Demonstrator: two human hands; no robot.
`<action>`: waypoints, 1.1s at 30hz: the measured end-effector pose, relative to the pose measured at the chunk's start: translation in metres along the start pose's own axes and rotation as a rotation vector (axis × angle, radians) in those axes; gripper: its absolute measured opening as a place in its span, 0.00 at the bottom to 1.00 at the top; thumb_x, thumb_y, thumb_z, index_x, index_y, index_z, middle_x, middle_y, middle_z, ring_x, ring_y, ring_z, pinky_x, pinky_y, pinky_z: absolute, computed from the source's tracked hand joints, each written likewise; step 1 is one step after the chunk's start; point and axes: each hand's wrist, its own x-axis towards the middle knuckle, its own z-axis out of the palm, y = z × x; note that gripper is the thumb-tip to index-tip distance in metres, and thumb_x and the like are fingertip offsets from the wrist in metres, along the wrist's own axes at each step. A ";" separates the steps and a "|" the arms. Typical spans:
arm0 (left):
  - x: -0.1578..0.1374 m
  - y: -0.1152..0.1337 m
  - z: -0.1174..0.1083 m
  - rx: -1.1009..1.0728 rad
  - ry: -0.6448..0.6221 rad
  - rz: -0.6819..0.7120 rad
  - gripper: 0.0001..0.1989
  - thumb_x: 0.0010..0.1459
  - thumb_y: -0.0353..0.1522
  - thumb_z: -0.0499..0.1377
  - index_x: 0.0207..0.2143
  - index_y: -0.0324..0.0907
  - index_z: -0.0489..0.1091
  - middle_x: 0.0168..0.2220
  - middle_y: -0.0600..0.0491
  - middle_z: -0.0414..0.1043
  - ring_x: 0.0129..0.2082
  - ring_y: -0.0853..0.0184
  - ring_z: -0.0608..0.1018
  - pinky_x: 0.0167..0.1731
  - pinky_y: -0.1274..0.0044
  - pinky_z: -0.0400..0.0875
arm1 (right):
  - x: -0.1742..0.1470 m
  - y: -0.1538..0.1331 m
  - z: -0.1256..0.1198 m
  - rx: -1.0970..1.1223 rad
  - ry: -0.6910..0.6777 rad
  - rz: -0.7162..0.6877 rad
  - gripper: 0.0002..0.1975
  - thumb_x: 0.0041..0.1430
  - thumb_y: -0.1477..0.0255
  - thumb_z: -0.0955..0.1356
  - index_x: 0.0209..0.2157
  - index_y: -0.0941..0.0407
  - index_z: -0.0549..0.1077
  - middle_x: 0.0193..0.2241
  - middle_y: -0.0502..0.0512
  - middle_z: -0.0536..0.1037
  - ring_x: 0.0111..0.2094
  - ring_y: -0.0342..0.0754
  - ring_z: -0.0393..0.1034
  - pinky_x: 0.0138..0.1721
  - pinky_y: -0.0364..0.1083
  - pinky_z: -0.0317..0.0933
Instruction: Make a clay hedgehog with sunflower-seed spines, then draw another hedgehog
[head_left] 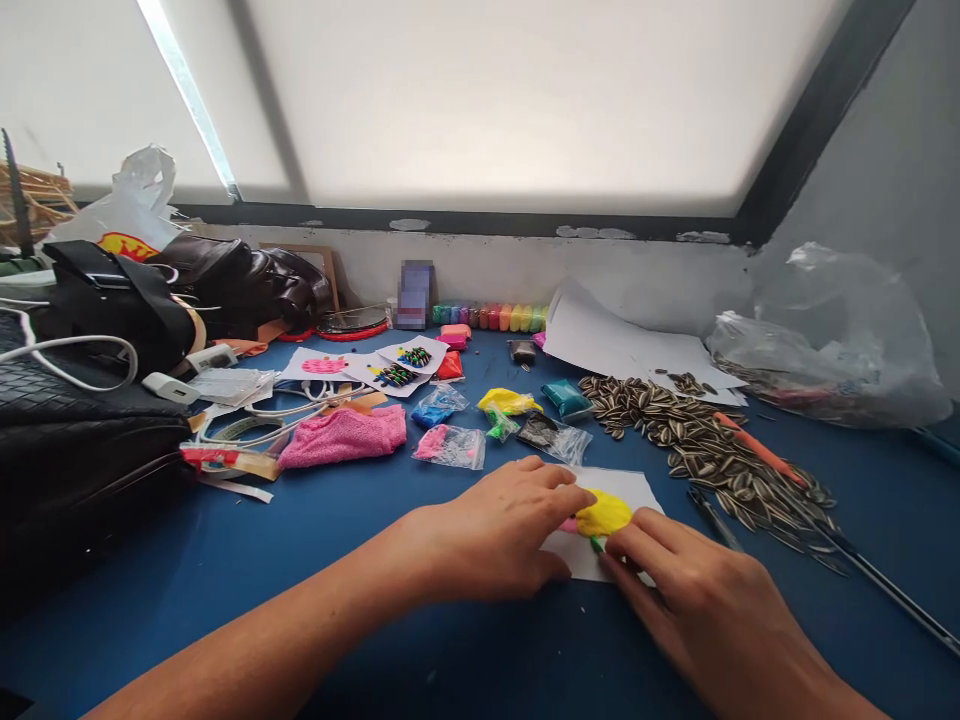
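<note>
A white sheet of paper (630,485) lies on the blue table in front of me. On it is a flattened yellow clay shape (604,514) with a bit of pink clay (568,525) at its left side. My left hand (517,525) rests over the sheet's left part, its fingers stretched toward the pink and yellow clay and its thumb lower down. At the lower edge of the yellow shape, my right hand (675,575) has its fingertips closed at a small piece of green clay (597,545). The fingers partly hide that green piece.
Bagged clay in blue (437,405), pink (450,446) and teal (566,398) lies beyond the sheet. To the right spreads a pile of sunflower seeds (675,420), with pens (712,518) beside it. A pink cloth (345,436) and black bag (90,450) occupy the left.
</note>
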 end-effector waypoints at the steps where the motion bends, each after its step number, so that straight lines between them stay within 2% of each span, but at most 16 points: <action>1: 0.000 0.000 0.000 0.001 0.000 -0.001 0.30 0.53 0.27 0.61 0.59 0.39 0.60 0.56 0.45 0.64 0.56 0.57 0.66 0.57 0.69 0.60 | 0.000 0.000 0.000 0.006 -0.003 0.007 0.19 0.69 0.72 0.55 0.27 0.53 0.70 0.24 0.50 0.73 0.22 0.43 0.69 0.22 0.42 0.55; 9: -0.002 0.003 0.002 0.011 0.009 -0.044 0.21 0.53 0.28 0.63 0.49 0.39 0.65 0.53 0.45 0.65 0.55 0.59 0.67 0.56 0.70 0.61 | -0.008 0.002 -0.004 0.040 -0.051 0.067 0.19 0.69 0.69 0.56 0.30 0.53 0.72 0.25 0.50 0.74 0.24 0.43 0.71 0.24 0.42 0.58; 12: -0.003 0.005 0.002 -0.004 0.038 -0.026 0.18 0.52 0.26 0.62 0.46 0.41 0.66 0.53 0.47 0.63 0.53 0.60 0.68 0.53 0.71 0.64 | -0.009 0.002 -0.003 0.046 -0.036 0.049 0.19 0.69 0.70 0.55 0.31 0.53 0.73 0.25 0.50 0.74 0.23 0.42 0.70 0.24 0.41 0.58; 16: -0.002 0.010 0.000 0.079 0.055 -0.007 0.14 0.52 0.26 0.63 0.42 0.42 0.69 0.48 0.49 0.63 0.49 0.60 0.68 0.49 0.70 0.65 | -0.009 0.001 -0.001 0.034 0.007 0.027 0.19 0.69 0.71 0.55 0.32 0.53 0.74 0.25 0.50 0.74 0.23 0.43 0.70 0.24 0.42 0.58; 22: -0.003 0.012 0.000 0.109 0.014 -0.004 0.11 0.54 0.27 0.62 0.41 0.44 0.72 0.41 0.51 0.65 0.44 0.62 0.69 0.45 0.71 0.65 | -0.009 -0.003 -0.001 0.018 0.014 -0.004 0.19 0.69 0.73 0.55 0.32 0.54 0.74 0.24 0.50 0.74 0.23 0.43 0.70 0.23 0.42 0.57; 26: -0.002 0.014 0.000 0.112 -0.013 0.006 0.12 0.56 0.26 0.60 0.42 0.46 0.72 0.39 0.52 0.65 0.43 0.64 0.68 0.44 0.72 0.64 | -0.012 -0.005 0.002 0.004 0.012 -0.038 0.18 0.68 0.75 0.55 0.32 0.55 0.73 0.24 0.51 0.73 0.22 0.43 0.70 0.22 0.42 0.57; 33: -0.002 0.016 0.003 0.143 -0.014 -0.006 0.10 0.56 0.25 0.59 0.40 0.44 0.71 0.39 0.52 0.66 0.42 0.64 0.69 0.42 0.73 0.63 | -0.014 -0.003 0.002 -0.027 0.045 -0.057 0.16 0.67 0.77 0.55 0.34 0.56 0.72 0.24 0.52 0.74 0.22 0.44 0.70 0.21 0.42 0.57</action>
